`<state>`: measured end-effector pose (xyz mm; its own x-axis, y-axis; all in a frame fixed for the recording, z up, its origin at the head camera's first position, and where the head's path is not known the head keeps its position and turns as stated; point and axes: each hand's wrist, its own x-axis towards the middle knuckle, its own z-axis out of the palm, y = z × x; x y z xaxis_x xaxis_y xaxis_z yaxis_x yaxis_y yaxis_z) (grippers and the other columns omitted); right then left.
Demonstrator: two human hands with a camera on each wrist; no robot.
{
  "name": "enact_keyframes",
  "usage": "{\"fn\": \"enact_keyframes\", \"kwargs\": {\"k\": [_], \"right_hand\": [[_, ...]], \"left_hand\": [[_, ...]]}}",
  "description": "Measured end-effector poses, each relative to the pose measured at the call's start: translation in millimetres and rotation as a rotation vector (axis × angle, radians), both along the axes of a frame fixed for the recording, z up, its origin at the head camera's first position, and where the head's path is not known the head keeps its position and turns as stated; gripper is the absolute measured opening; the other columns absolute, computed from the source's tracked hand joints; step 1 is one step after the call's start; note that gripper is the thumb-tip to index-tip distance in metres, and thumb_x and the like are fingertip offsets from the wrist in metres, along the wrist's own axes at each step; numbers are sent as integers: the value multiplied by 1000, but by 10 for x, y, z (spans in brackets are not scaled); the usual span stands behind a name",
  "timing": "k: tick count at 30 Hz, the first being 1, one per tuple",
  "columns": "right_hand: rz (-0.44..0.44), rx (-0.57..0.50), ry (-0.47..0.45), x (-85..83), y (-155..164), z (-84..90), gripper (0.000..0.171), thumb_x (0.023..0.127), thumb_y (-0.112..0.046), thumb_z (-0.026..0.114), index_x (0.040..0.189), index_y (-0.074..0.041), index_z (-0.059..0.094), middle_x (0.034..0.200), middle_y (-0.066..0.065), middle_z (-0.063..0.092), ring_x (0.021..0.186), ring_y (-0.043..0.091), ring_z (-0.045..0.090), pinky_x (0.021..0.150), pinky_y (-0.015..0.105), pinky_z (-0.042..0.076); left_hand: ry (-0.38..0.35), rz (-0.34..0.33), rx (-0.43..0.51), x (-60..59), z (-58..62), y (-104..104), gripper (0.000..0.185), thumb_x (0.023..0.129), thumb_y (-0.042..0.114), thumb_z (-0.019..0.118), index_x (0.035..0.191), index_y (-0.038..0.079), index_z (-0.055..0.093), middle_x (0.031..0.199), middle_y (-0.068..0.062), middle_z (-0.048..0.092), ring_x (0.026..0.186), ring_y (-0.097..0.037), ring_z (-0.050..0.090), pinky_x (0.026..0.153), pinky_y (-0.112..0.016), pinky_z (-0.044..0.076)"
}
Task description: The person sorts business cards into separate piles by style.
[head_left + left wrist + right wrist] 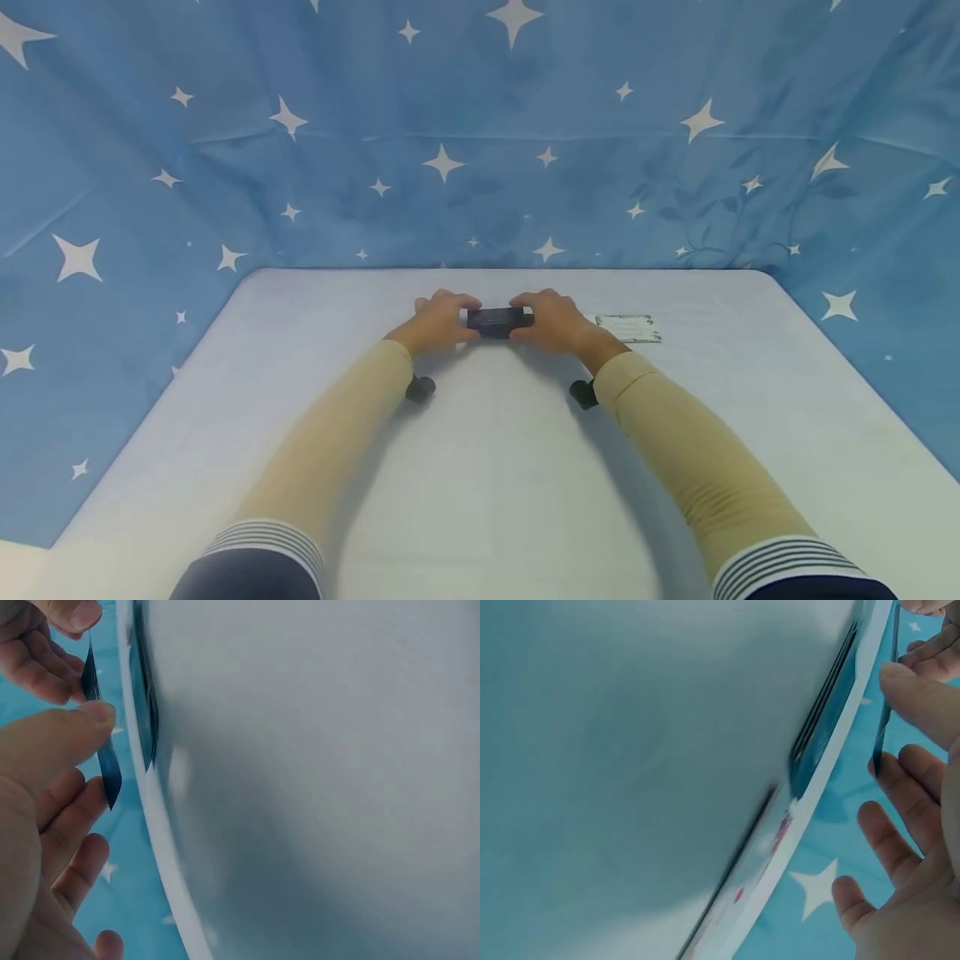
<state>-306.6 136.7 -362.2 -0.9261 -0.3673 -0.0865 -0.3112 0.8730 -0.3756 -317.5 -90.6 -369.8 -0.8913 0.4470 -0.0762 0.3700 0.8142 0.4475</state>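
Two big things fill the head view: a blue cloth with white stars (480, 133) that hangs all around, and a white table (495, 483) that spreads out in front of the person. The cloth covers the space from nine o'clock, over twelve o'clock, to three o'clock. The table runs from six o'clock up to the middle.

Next come two arms in long tan sleeves (697, 467). They reach up from six o'clock and meet near the middle of the table, toward twelve o'clock.

The left hand (438, 323) and the right hand (552, 321) hold one small dark flat thing (496, 321) between them. The left hand pinches its nine o'clock end and the right hand pinches its three o'clock end. It sits just above the table, a bit in from the far edge.

From the left wrist, the dark flat thing (100, 731) looks very thin, like a card seen from its edge. The left thumb (71, 735) presses on it, and the other fingers (75, 825) curl loosely under it. From the right wrist, the right thumb (922, 697) also presses on the thin edge (885, 727), and the other fingers (889, 840) spread wide.

At three o'clock from the right hand, close by, a small pale card (628, 327) lies flat on the table.
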Motion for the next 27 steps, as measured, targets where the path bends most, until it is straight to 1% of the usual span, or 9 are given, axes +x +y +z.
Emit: {"fn": "enact_keyframes", "kwargs": {"k": [4, 6, 10, 14, 17, 22, 25, 27], "right_hand": [[-6, 40, 2, -13, 62, -45, 59, 93, -31, 71, 145, -11, 53, 141, 17, 54, 133, 38, 44, 108, 58, 30], [-6, 68, 4, -18, 80, -70, 58, 93, -31, 71, 145, -10, 53, 140, 17, 55, 132, 38, 45, 107, 58, 31], [-10, 92, -2, -25, 98, -97, 59, 92, -33, 72, 144, -10, 54, 138, 17, 57, 131, 39, 46, 105, 57, 33], [-7, 89, -18, -16, 100, -99, 60, 92, -32, 73, 144, -8, 53, 138, 19, 57, 130, 40, 47, 104, 58, 34], [-6, 94, -29, -6, 110, -91, 59, 93, -30, 71, 144, -8, 53, 139, 19, 56, 131, 40, 47, 104, 58, 33], [-27, 83, -59, -22, 121, -73, 59, 93, -31, 71, 145, -10, 52, 141, 18, 54, 133, 40, 43, 106, 58, 30], [-46, 67, -71, -37, 127, -70, 62, 92, -32, 73, 146, -11, 51, 143, 17, 53, 134, 40, 42, 106, 59, 29], [-59, 47, -74, -45, 131, -73, 64, 92, -35, 72, 147, -11, 50, 142, 17, 54, 133, 39, 44, 106, 59, 30]], "left_hand": [[8, -6, -71, -52, -46, 149, 56, 91, 32, 74, 142, 17, 57, 135, -5, 58, 129, -25, 40, 96, -49, 24], [18, -14, -104, -72, -81, 193, 56, 92, 32, 73, 143, 18, 56, 135, -5, 58, 129, -25, 40, 95, -48, 25], [22, -21, -133, -76, -114, 234, 57, 93, 33, 71, 145, 18, 53, 138, -5, 57, 129, -25, 40, 95, -48, 25], [-18, -4, -127, -25, -67, 236, 60, 94, 32, 70, 148, 15, 51, 140, -7, 56, 130, -26, 40, 95, -48, 26], [-40, 3, -121, 5, -34, 239, 58, 95, 31, 68, 147, 14, 51, 140, -7, 57, 130, -26, 41, 95, -46, 26], [-49, 6, -102, -14, -40, 237, 56, 94, 30, 68, 146, 15, 52, 139, -7, 57, 131, -28, 42, 98, -48, 27], [-74, 26, -68, -42, -70, 218, 63, 92, 33, 71, 149, 17, 49, 144, -8, 53, 136, -31, 39, 105, -53, 26], [-98, 44, -32, -50, -87, 195, 73, 90, 36, 74, 153, 17, 43, 150, -7, 48, 140, -33, 35, 109, -58, 22]]}}
